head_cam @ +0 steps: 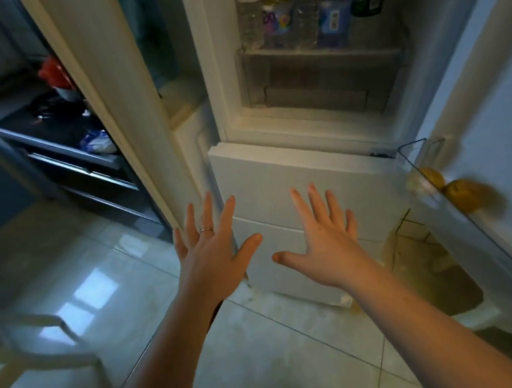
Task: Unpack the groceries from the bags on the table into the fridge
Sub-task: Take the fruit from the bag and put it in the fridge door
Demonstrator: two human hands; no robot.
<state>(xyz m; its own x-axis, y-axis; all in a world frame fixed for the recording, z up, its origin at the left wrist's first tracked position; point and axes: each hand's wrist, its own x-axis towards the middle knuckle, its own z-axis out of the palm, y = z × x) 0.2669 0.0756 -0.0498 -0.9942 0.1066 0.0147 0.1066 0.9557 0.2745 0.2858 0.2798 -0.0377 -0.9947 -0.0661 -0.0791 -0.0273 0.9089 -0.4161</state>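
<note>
The white fridge point(277, 170) stands ahead with its upper compartment open. Several bottles point(303, 10) stand on a shelf inside, above a clear crisper drawer point(316, 91). The open fridge door point(501, 110) hangs at the right, and two yellow fruits point(461, 199) lie in its clear door bin. My left hand point(213, 250) and my right hand point(323, 233) are stretched out side by side in front of the closed lower freezer drawers, fingers spread, holding nothing. No grocery bags are in view.
A dark kitchen counter point(49, 131) with a stove, a red item and a blue-white packet lies through the doorway at the left. A glass table edge point(19, 329) fills the lower left. Glossy floor tiles point(270, 341) lie below my arms.
</note>
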